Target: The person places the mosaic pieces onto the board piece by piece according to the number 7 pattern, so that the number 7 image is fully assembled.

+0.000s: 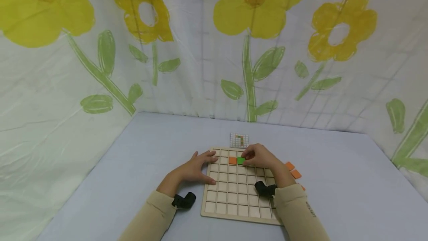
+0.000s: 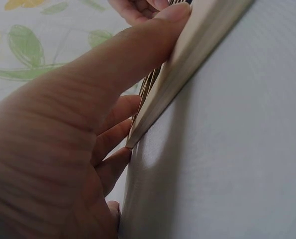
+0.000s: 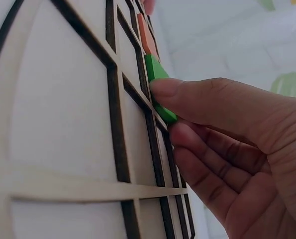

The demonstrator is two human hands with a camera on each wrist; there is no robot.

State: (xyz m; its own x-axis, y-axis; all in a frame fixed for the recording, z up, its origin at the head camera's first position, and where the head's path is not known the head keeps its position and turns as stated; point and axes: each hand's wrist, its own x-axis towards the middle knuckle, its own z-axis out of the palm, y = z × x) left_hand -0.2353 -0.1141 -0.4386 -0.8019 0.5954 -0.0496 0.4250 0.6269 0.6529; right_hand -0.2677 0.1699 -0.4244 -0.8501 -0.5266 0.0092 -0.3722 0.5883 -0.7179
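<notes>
A wooden grid board [image 1: 222, 197] with square recesses lies on the table. My right hand [image 1: 260, 155] pinches a green square tile [image 1: 240, 160] between thumb and fingers over the second row from the top. In the right wrist view the green tile [image 3: 155, 69] stands tilted at a recess, with the thumb on its face. An orange square tile [image 1: 232, 160] sits in the recess directly to its left. Spread fingers of my left hand [image 1: 195, 167] rest on the board's left edge, its thumb lower down on the frame [image 2: 157, 94].
A small printed pattern card [image 1: 239, 140] with a coloured grid lies just beyond the board's top edge. Several loose orange tiles [image 1: 295, 174] are on the table to the right, partly behind the right forearm. A flower-printed curtain [image 1: 200, 66] hangs behind the table.
</notes>
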